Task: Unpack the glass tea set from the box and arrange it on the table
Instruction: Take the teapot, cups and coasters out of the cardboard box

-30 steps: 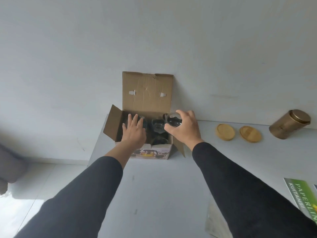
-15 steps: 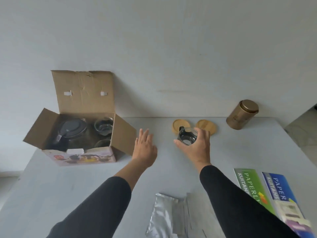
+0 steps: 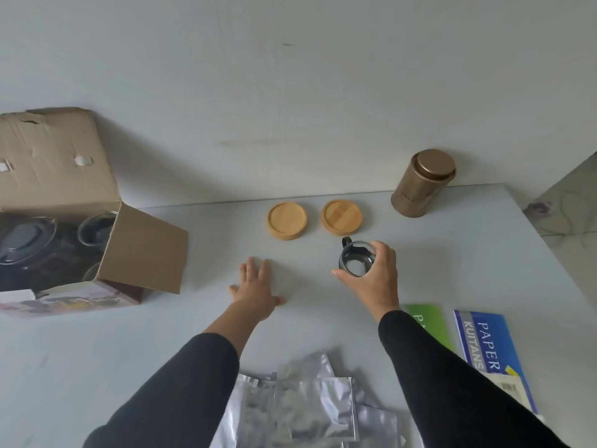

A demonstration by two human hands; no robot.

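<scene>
My right hand point(image 3: 374, 279) grips a small glass cup point(image 3: 356, 259) with a dark handle, holding it low over the grey table point(image 3: 468, 253), just in front of the right wooden coaster point(image 3: 341, 217). A second wooden coaster point(image 3: 287, 220) lies to its left. My left hand point(image 3: 256, 291) rests flat on the table with fingers spread and holds nothing. The open cardboard box point(image 3: 147, 253) stands at the far left. Inside it I see a glass teapot with a dark lid point(image 3: 24, 239) and another glass cup point(image 3: 95, 227).
A gold tin canister point(image 3: 421, 184) stands at the back right near the wall. Several silver foil pouches point(image 3: 307, 409) lie at the near edge. A green booklet point(image 3: 426, 321) and a blue booklet point(image 3: 491, 350) lie at the right front.
My right hand has carried the glass cup out of the box and across to the right, down toward the coasters. My left hand left the box and now lies flat on the table.
</scene>
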